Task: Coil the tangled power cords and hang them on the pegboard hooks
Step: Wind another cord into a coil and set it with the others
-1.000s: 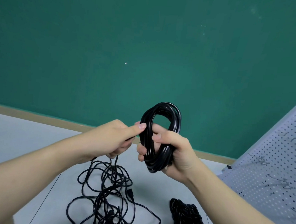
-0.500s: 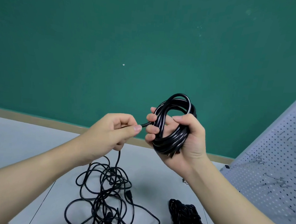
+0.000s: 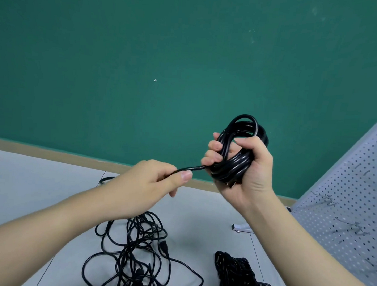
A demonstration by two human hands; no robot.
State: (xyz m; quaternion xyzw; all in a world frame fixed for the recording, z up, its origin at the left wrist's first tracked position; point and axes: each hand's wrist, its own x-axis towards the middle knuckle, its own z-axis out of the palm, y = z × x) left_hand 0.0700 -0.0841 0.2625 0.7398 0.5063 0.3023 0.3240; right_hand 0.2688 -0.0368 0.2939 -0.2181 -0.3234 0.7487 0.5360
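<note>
Head view. Held up in front of the green wall (image 3: 143,64): a coiled cord (image 3: 237,158), black and glossy, several thick loops bunched into a tight oval with pale highlights along the strands. Wrapped round its lower half: the right hand (image 3: 245,174), fingers curled through the loop and thumb pressed over the top, clenched firmly on the bundle. Led out from the coil's left side: a single free strand (image 3: 190,168), running level into the left hand (image 3: 150,184), pinched there between thumb and curled forefinger, just left of the coil and slightly lower.

Below the coil, flat on the pale grey table (image 3: 28,178): a tangled cord pile (image 3: 138,256), thinner black wire in loose crossing loops, with what looked like a plug (image 3: 164,246) at its right edge, though too small to be sure. Right of that, directly under the coil: a dense black bundle (image 3: 239,279), tightly massed, cut off by the bottom edge.

Right of the coil, slanting up: a white pegboard (image 3: 354,206), dotted with holes, a few thin wire hooks (image 3: 328,199) faintly seen on it, bare of cords.
</note>
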